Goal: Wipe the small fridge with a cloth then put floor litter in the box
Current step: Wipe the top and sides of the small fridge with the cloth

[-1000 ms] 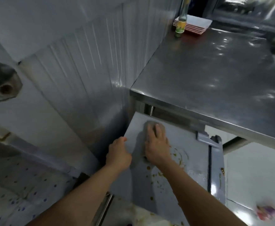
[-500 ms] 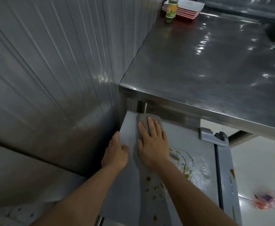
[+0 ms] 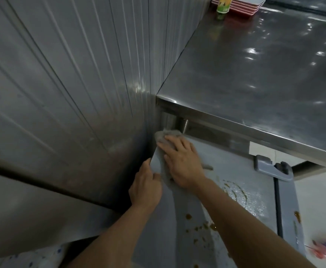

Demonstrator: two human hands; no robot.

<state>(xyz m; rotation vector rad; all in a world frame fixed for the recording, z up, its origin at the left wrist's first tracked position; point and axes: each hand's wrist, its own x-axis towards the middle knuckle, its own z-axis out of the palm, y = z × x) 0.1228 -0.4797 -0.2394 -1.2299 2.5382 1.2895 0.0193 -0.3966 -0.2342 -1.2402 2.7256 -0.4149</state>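
The small grey fridge (image 3: 239,176) stands under the steel table, its top seen from above and spotted with brown stains. A grey cloth (image 3: 163,137) lies at the top's far left corner. My right hand (image 3: 181,163) presses flat on the cloth with straight fingers. My left hand (image 3: 145,187) grips the fridge's left edge, thumb on the top surface. A pink and purple wrapper (image 3: 325,248) lies blurred on the white floor at the lower right. No box is in view.
A steel table (image 3: 255,74) overhangs the back of the fridge. A green-labelled bottle (image 3: 223,6) and stacked red-and-white trays (image 3: 243,4) stand at its far end. A ribbed metal wall (image 3: 71,84) closes the left side. The fridge's hinge bracket (image 3: 272,169) sits at its right.
My right hand has slid the cloth towards the far left corner of the fridge top. My left hand stays on the left edge. The view has tilted down and closer.
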